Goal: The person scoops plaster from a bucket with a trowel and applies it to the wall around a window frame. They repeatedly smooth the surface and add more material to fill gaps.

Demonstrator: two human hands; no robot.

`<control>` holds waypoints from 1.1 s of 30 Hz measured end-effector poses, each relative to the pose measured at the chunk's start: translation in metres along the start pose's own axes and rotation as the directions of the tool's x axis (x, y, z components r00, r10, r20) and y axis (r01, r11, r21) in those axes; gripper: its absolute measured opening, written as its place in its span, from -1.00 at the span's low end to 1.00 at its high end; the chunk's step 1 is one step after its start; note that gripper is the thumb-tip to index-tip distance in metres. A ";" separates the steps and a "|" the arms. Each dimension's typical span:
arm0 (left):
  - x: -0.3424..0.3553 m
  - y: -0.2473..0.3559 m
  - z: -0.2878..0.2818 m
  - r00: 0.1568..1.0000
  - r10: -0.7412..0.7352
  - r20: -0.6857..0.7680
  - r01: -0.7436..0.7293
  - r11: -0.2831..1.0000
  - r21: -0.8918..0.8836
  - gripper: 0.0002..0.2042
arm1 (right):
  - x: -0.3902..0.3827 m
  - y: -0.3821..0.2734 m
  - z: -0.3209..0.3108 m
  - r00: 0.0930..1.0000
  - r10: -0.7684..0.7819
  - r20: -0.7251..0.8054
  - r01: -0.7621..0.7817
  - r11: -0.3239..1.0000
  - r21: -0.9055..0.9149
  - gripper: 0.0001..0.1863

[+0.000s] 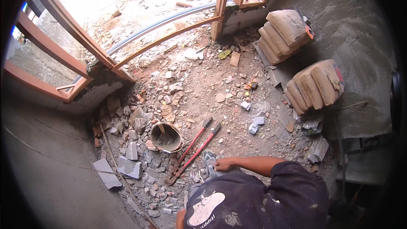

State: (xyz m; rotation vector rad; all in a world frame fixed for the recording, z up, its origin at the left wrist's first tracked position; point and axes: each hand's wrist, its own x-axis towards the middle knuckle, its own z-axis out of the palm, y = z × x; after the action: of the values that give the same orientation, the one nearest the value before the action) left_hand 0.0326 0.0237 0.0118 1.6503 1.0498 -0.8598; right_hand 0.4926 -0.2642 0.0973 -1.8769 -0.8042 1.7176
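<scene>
Where rubble (132,150) lies, red-handled bolt cutters (198,151), black grips (216,128), brownish head (173,179)

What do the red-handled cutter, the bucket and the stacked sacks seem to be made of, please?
Red-handled cutter: probably steel, painted red along its slim arms, dull rust-brown at the cutting end; the dark grips could be rubber. Bucket: perhaps plastic, matt, but grey-smeared inside, so uncertain. Stacked sacks: likely paper, matt brown, creased.

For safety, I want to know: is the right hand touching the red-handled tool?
Apart: the head view shows rubble between the right hand and the red-handled tool.
</scene>
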 end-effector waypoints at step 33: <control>0.044 0.142 -0.050 0.990 0.005 0.144 -0.043 0.966 0.256 -0.66 | -0.007 0.021 0.003 0.986 0.021 -0.163 0.003 0.989 0.146 -0.53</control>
State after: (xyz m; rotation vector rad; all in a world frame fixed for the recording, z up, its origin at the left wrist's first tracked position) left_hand 0.1837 0.0592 0.0361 1.7826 0.8440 -1.1197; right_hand 0.4920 -0.2846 0.0874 -1.8952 -0.5902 1.5576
